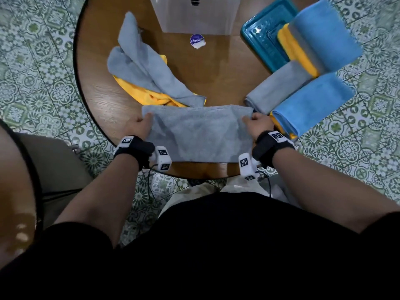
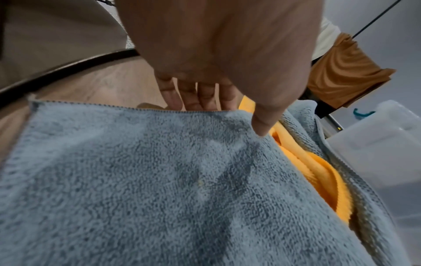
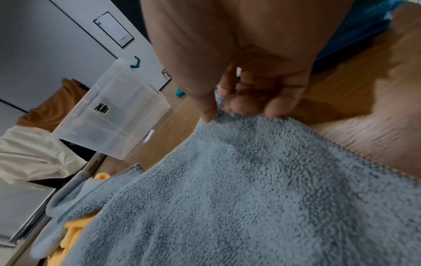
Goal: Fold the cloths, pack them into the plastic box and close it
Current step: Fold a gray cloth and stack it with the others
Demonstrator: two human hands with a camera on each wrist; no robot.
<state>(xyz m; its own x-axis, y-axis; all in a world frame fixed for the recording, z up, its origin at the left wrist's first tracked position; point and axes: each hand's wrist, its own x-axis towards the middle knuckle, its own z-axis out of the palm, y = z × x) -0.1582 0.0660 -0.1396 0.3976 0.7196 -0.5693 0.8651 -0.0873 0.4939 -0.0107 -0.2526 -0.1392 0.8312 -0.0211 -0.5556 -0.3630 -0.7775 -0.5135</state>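
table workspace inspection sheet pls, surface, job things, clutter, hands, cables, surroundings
surface: round wooden table, round sticker near the middle.
job's things: grey cloth spread at the near edge; unfolded grey and yellow cloths heaped on the left; folded blue, grey and yellow cloths on the right; clear plastic box at the far side; teal lid partly under the folded cloths.
clutter: nothing seen.
hands: left hand and right hand each pinch a far corner of the grey cloth.
cables: thin black cables hang from the wrist cameras.
surroundings: patterned green floor tiles.
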